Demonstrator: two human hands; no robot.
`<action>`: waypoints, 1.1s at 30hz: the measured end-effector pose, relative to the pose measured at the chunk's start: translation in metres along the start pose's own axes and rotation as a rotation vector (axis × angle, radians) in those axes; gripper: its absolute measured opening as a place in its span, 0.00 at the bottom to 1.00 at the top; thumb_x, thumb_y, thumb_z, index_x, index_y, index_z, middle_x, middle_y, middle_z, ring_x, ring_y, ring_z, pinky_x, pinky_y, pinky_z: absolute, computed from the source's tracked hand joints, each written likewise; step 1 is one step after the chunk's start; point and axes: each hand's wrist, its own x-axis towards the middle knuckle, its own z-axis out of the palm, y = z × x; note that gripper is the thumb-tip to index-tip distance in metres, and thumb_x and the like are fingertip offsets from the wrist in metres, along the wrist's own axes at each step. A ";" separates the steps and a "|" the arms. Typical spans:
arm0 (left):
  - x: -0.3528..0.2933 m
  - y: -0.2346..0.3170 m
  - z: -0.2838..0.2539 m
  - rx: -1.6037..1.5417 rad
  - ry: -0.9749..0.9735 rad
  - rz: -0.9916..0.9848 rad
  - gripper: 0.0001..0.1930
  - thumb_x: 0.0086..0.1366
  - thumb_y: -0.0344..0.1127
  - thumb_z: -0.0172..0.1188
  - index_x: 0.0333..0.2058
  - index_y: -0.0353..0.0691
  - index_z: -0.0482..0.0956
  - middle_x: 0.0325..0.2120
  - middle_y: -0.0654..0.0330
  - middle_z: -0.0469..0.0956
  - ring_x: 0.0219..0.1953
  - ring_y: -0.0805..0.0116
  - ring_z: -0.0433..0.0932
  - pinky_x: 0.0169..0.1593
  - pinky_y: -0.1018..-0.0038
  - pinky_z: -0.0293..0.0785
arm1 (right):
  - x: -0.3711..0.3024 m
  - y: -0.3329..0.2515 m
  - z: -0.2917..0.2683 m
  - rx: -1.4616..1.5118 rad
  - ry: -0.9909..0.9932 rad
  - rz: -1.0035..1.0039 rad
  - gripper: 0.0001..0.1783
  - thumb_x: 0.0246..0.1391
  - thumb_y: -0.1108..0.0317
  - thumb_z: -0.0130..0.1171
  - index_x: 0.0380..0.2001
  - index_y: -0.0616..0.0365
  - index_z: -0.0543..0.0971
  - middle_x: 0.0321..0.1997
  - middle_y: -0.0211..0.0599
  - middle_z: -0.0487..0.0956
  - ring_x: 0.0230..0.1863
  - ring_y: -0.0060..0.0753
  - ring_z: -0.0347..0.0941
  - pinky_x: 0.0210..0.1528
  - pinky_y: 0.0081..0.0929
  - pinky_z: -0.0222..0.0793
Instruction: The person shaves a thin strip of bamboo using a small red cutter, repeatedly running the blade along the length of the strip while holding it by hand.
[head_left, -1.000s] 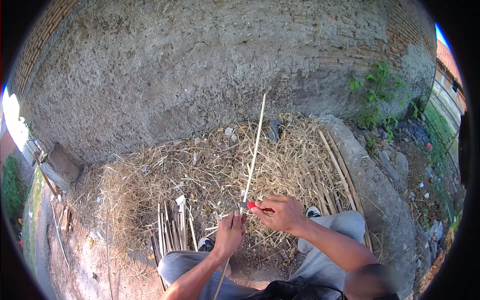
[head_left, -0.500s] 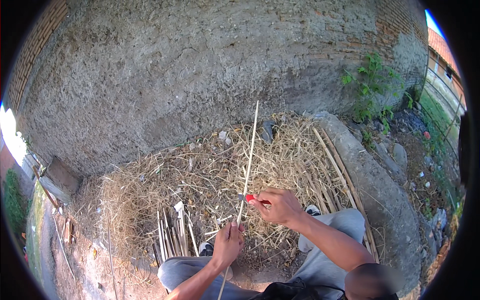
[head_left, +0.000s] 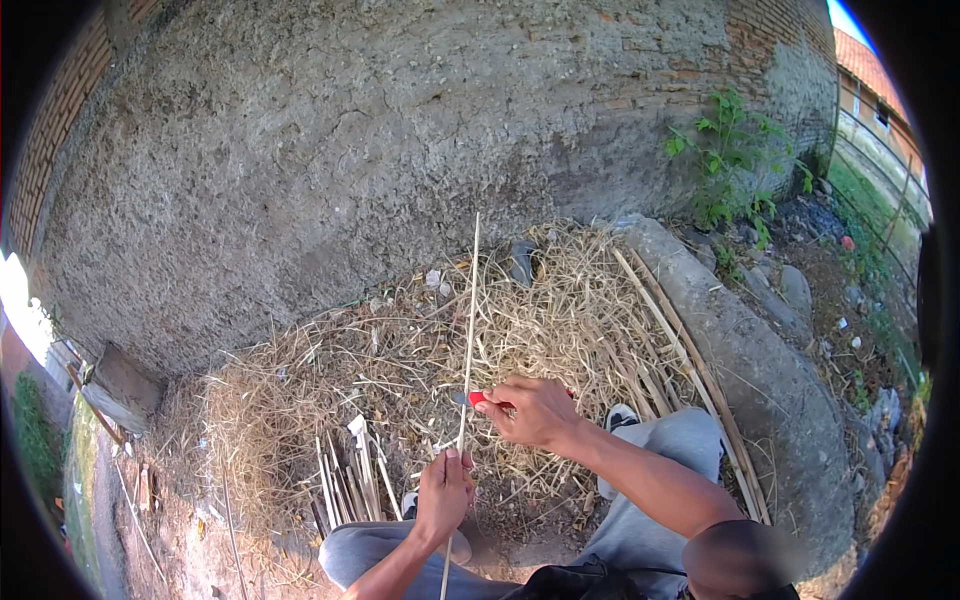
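A long, thin, pale strip, which looks like split bamboo [head_left: 472,310], rises from my lap toward the wall, nearly upright in the head view. My left hand [head_left: 443,497] is closed around its lower part, and the tail end runs down between my legs. Higher up, my right hand [head_left: 533,412] grips a small knife by its red handle [head_left: 477,398]. The knife's grey blade lies against the strip, partly hidden behind it. A bit of red also shows at the back of my right fist.
Straw-like shavings [head_left: 560,320] cover the ground before me. Short split sticks [head_left: 350,480] stand by my left knee; long strips [head_left: 690,365] lie at right along a stone edge [head_left: 740,350]. A rough wall [head_left: 400,150] stands behind, with a green plant [head_left: 725,160].
The strip's far tip has swung left, so it stands more upright. My right hand and the knife have shifted slightly left, and my left hand a little left too. The whole view has shifted slightly.
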 end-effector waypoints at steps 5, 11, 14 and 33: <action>-0.005 -0.001 0.005 -0.008 -0.011 0.014 0.20 0.77 0.44 0.36 0.34 0.34 0.70 0.12 0.67 0.63 0.13 0.80 0.61 0.17 0.79 0.57 | 0.008 0.010 -0.003 -0.053 -0.029 0.069 0.14 0.53 0.54 0.65 0.25 0.52 0.83 0.26 0.29 0.81 0.16 0.28 0.73 0.14 0.28 0.66; -0.010 -0.007 -0.002 0.124 -0.020 0.061 0.19 0.77 0.43 0.35 0.34 0.34 0.69 0.12 0.67 0.61 0.12 0.80 0.59 0.16 0.79 0.55 | 0.007 0.018 0.000 -0.011 0.003 0.024 0.18 0.59 0.49 0.57 0.29 0.52 0.82 0.22 0.35 0.80 0.19 0.32 0.75 0.18 0.33 0.69; -0.033 -0.014 -0.001 0.192 -0.034 0.064 0.19 0.77 0.42 0.37 0.34 0.34 0.71 0.13 0.65 0.65 0.14 0.78 0.64 0.20 0.76 0.60 | 0.026 0.040 -0.020 -0.099 -0.049 0.282 0.15 0.55 0.55 0.63 0.23 0.54 0.81 0.21 0.31 0.80 0.15 0.30 0.71 0.17 0.29 0.67; -0.153 -0.042 -0.051 0.325 -0.008 -0.083 0.24 0.76 0.48 0.40 0.24 0.39 0.71 0.13 0.65 0.67 0.14 0.73 0.62 0.19 0.72 0.59 | 0.028 0.069 -0.036 -0.108 0.043 0.187 0.15 0.58 0.56 0.60 0.23 0.53 0.80 0.16 0.35 0.76 0.16 0.29 0.70 0.17 0.34 0.62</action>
